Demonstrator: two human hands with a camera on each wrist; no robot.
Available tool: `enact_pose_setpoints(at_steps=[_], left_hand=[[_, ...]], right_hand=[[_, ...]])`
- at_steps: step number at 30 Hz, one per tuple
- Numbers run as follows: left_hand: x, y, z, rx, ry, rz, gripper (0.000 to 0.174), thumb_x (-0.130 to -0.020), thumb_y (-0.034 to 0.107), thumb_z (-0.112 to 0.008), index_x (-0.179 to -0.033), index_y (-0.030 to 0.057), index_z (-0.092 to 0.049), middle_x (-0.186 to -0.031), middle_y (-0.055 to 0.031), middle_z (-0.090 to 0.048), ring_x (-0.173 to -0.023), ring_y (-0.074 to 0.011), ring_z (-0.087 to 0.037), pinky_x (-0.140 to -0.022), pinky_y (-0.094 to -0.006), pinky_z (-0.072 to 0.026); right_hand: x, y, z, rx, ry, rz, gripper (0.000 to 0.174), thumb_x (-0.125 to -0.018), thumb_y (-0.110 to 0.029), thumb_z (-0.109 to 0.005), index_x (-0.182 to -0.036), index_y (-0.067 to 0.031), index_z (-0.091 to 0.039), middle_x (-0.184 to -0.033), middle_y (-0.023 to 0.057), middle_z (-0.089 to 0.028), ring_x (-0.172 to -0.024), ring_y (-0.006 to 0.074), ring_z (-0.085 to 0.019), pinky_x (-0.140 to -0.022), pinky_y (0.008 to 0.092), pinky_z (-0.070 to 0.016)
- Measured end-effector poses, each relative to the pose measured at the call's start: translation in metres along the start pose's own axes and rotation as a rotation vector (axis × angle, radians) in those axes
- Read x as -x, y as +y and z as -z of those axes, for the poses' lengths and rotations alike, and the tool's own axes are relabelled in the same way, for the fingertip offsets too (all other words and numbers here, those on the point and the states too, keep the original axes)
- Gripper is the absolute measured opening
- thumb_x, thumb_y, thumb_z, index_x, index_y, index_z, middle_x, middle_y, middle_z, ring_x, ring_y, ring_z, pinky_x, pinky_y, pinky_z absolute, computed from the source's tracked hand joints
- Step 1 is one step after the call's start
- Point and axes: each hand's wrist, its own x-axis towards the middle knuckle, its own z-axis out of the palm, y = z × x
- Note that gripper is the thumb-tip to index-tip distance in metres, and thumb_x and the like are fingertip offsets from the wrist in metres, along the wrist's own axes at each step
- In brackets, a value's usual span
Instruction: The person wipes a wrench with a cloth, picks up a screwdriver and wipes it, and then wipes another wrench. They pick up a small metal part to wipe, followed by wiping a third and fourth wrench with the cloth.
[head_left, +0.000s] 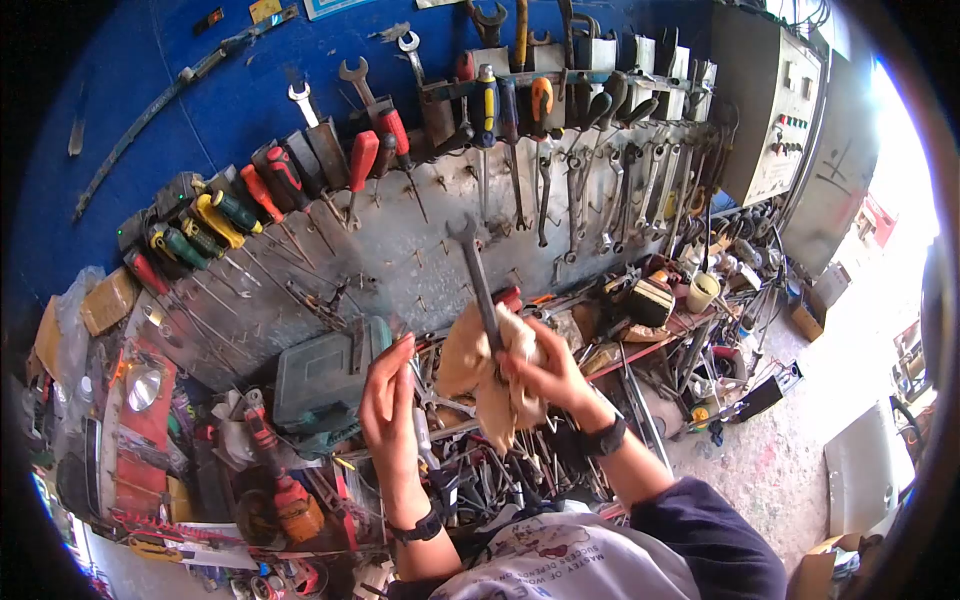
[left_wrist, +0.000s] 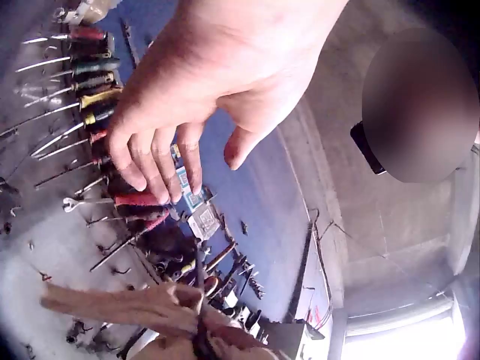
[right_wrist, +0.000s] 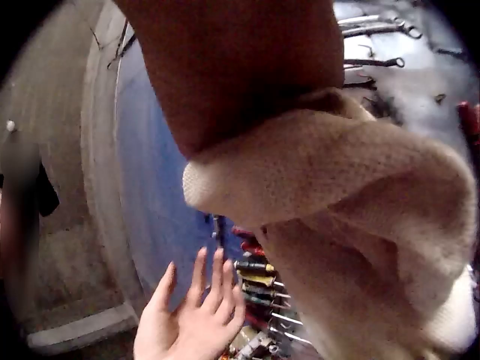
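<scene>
A dark open-ended wrench [head_left: 478,275] stands upright in the head view, its jaw end up, its lower part against a beige cloth [head_left: 497,405]. My right hand [head_left: 555,375] grips the wrench and cloth together. In the right wrist view the cloth [right_wrist: 360,187] covers much of the picture and hides the fingertips. My left hand [head_left: 391,410] is raised to the left of the cloth, apart from it, fingers extended and holding nothing. The left wrist view shows this hand [left_wrist: 202,97] with fingers spread, above the cloth [left_wrist: 135,307].
Screwdrivers [head_left: 220,215] and hanging wrenches [head_left: 610,190] line the wall panel. Below are a green case [head_left: 325,375], an orange-red power tool [head_left: 290,505] and a bench heaped with tools. A grey control cabinet [head_left: 775,120] stands at the right. Someone appears in the wrist views.
</scene>
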Motion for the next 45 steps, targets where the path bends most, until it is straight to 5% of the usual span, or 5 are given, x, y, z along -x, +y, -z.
enact_pose_setpoints(at_steps=[18, 19, 22, 29, 45], left_hand=[[0.002, 0.004, 0.026, -0.072, 0.039, 0.174, 0.040, -0.097, 0.032, -0.038, -0.101, -0.0013, -0.059, -0.085, -0.0086, -0.063, -0.067, -0.0122, -0.056, -0.068, -0.0249, -0.0440], [0.001, 0.003, 0.026, -0.006, 0.019, 0.219, 0.057, -0.096, 0.047, -0.029, -0.103, -0.0014, -0.058, -0.081, -0.0113, -0.064, -0.064, -0.0146, -0.057, -0.065, -0.0251, -0.0453], [-0.001, 0.010, 0.022, 0.356, 0.023, 0.307, 0.071, -0.091, 0.059, -0.025, -0.103, -0.0031, -0.058, -0.075, -0.0173, -0.063, -0.053, -0.0195, -0.057, -0.053, -0.0285, -0.0480], [0.003, 0.000, 0.044, 0.695, -0.111, 0.551, 0.044, -0.090, 0.039, -0.037, -0.096, -0.0023, -0.052, -0.065, -0.0165, -0.054, -0.044, -0.0199, -0.050, -0.033, -0.0264, -0.0414], [-0.024, -0.018, 0.015, 0.207, -0.242, 0.191, 0.026, -0.100, 0.025, -0.033, -0.108, 0.0056, -0.048, -0.085, 0.0017, -0.047, -0.056, -0.0008, -0.036, -0.044, -0.0139, -0.0267]], right_hand=[[-0.041, -0.041, -0.008, 0.409, -0.241, -0.133, 0.026, -0.082, -0.009, -0.065, -0.103, -0.0040, -0.052, -0.082, 0.0070, -0.058, -0.068, 0.0118, -0.058, -0.058, 0.0245, -0.0452], [-0.046, -0.024, -0.004, 0.715, -0.225, 0.377, 0.029, -0.076, -0.010, -0.067, -0.101, -0.0050, -0.054, -0.080, 0.0114, -0.057, -0.066, 0.0256, -0.059, -0.058, 0.0300, -0.0471], [-0.043, -0.041, -0.007, 1.014, -0.351, 0.665, 0.038, -0.065, -0.012, -0.066, -0.101, -0.0079, -0.056, -0.085, 0.0098, -0.056, -0.074, 0.0286, -0.058, -0.059, 0.0369, -0.0483], [-0.044, -0.043, 0.008, 1.247, -0.359, 0.886, 0.039, -0.068, -0.013, -0.061, -0.106, -0.0165, -0.058, -0.098, 0.0059, -0.058, -0.080, 0.0224, -0.060, -0.058, 0.0312, -0.0514], [0.010, -0.011, 0.097, 1.203, 0.426, 0.411, 0.030, -0.072, -0.006, -0.067, -0.100, -0.0032, -0.056, -0.086, 0.0127, -0.057, -0.075, 0.0320, -0.058, -0.065, 0.0367, -0.0479]])
